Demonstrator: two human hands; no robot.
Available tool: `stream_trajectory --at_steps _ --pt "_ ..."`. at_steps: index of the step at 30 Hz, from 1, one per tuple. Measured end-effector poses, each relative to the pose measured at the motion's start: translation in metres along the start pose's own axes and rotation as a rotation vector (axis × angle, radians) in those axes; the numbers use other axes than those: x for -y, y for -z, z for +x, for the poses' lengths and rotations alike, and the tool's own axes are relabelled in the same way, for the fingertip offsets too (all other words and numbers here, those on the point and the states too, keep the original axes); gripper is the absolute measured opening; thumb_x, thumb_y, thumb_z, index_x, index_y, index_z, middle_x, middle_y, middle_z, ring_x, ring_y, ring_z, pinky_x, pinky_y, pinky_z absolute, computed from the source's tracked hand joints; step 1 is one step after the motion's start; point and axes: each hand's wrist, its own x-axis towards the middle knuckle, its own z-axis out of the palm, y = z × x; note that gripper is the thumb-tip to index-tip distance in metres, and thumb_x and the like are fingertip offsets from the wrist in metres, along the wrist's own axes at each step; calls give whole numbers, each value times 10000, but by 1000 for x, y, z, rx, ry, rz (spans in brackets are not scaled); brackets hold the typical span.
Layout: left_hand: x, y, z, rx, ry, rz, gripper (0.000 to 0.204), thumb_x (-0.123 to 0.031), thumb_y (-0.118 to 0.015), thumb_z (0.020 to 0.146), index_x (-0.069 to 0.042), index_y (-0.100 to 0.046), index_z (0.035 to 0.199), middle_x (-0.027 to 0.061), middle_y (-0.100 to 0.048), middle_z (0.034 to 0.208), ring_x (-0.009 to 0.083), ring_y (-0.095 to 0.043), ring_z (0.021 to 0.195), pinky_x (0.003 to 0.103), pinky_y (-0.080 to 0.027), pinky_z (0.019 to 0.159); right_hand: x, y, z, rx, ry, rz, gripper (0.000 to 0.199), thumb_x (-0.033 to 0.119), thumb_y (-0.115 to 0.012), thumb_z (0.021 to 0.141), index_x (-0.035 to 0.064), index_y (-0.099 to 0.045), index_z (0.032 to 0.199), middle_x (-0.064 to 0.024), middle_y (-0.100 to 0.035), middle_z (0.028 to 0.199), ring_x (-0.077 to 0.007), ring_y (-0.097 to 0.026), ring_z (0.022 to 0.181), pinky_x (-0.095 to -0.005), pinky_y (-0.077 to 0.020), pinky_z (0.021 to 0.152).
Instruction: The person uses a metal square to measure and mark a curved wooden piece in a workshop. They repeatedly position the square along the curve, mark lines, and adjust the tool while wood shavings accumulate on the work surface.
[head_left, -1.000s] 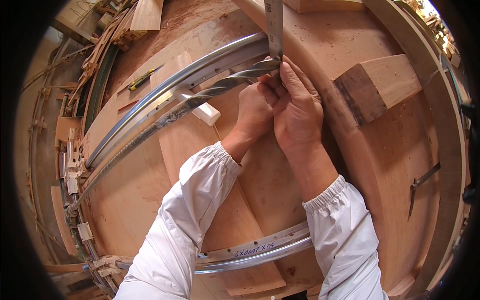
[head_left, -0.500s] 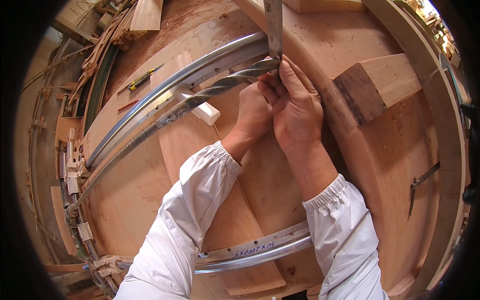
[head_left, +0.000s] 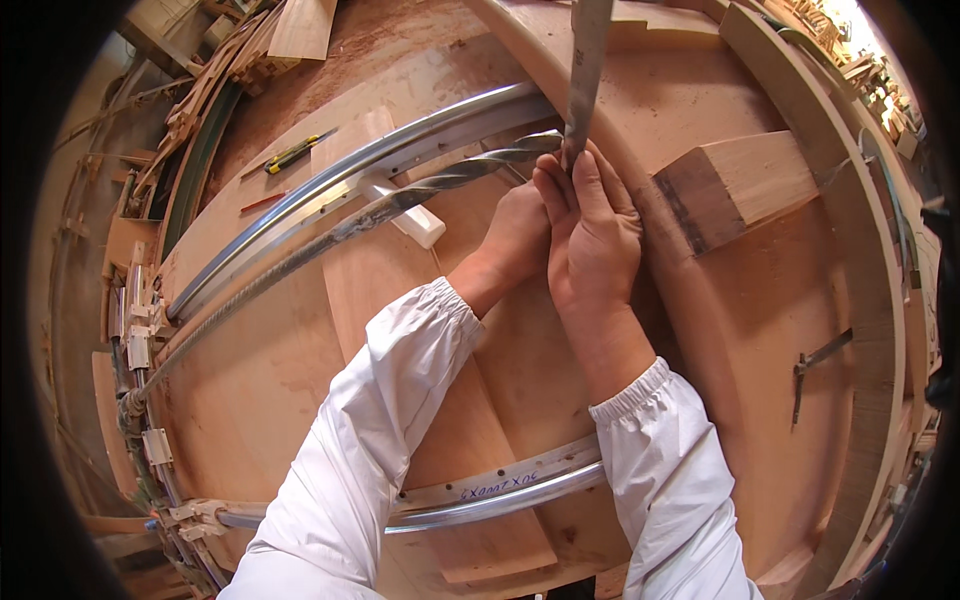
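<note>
Both my hands meet at the top middle of the wooden workbench (head_left: 270, 390). My left hand (head_left: 515, 235) and my right hand (head_left: 590, 225) pinch the lower end of a flat steel ruler (head_left: 588, 70) that stands up toward the top edge. Its end sits right at the tip of a long twisted metal drill bit (head_left: 400, 205), which lies slantwise down to the left. Behind the bit runs a curved metal rail (head_left: 330, 195). Both arms wear white sleeves.
A small white block (head_left: 415, 222) lies by the bit. A thick wooden block (head_left: 745, 185) rests at the right. A second metal rail (head_left: 490, 495) crosses below my arms. A yellow-handled tool (head_left: 292, 153) and wood scraps (head_left: 260, 50) lie at the upper left; a metal clamp (head_left: 815, 360) sits right.
</note>
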Motion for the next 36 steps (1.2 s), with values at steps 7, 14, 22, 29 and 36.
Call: stream_trajectory --at_steps 7,14,22,29,36 --pt "-24 -5 -20 51 -136 214 105 -150 -646 908 -51 -681 916 176 -717 915 401 -703 874 490 -565 725 19 -1 -29 -140 52 -36 286 202 -704 1031 8 -708 1240 -80 -745 1117 -195 -738 984 -301 -652 863" --pt "-118 17 -66 263 -176 435 106 -138 -706 813 -73 -657 882 142 -709 878 365 -701 838 477 -564 715 91 -38 -94 -278 9 -166 317 273 -682 1047 39 -679 1261 -92 -746 1105 -219 -770 871 -255 -636 675" --pt "-282 78 -141 375 -2 500 183 -125 -746 790 -46 -618 894 147 -678 827 384 -691 740 482 -552 654 195 -92 -187 -215 -112 -234 298 280 -661 1065 33 -703 1226 -121 -775 1066 -84 -611 549 -217 -438 450" --pt "-389 110 -193 435 111 439 200 -127 -750 778 -39 -599 874 157 -674 789 398 -677 696 488 -544 625 258 -131 -257 -102 -209 -153 284 243 -649 1072 -5 -711 1194 -163 -776 1064 -45 -520 484 -197 -387 426" --pt "-454 120 -230 469 173 432 191 -165 -728 843 -8 -620 829 182 -686 746 369 -707 679 462 -566 628 291 -154 -302 -111 -262 -153 271 223 -658 1067 -26 -720 1157 -163 -782 1010 -33 -478 463 -216 -375 400"
